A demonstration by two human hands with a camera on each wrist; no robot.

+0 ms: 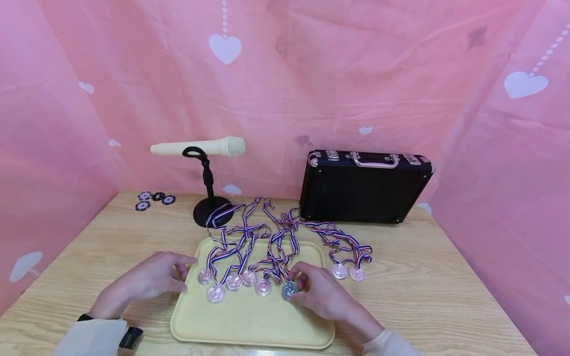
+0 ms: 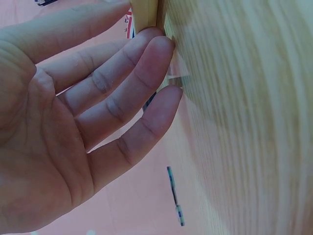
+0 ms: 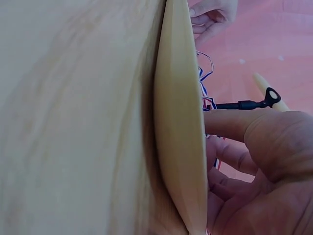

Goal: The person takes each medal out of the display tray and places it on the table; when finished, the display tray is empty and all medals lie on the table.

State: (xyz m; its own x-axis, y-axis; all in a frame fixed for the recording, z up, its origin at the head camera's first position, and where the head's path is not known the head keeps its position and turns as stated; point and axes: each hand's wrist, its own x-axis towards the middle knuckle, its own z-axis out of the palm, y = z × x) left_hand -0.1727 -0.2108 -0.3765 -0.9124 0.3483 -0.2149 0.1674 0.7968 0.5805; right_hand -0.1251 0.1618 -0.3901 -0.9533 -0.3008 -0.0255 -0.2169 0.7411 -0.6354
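Six medals (image 1: 234, 283) on the cream tray (image 1: 249, 321). Holding the left hand (image 1: 156, 276) relaxed at its left rim; pinching the dark medal (image 1: 288, 290) in the right hand (image 1: 322, 292).

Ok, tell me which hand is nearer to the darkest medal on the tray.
Right. The right hand is at the darkest medal, thumb and curled fingers right by it. The left hand is at the left edge of the tray.
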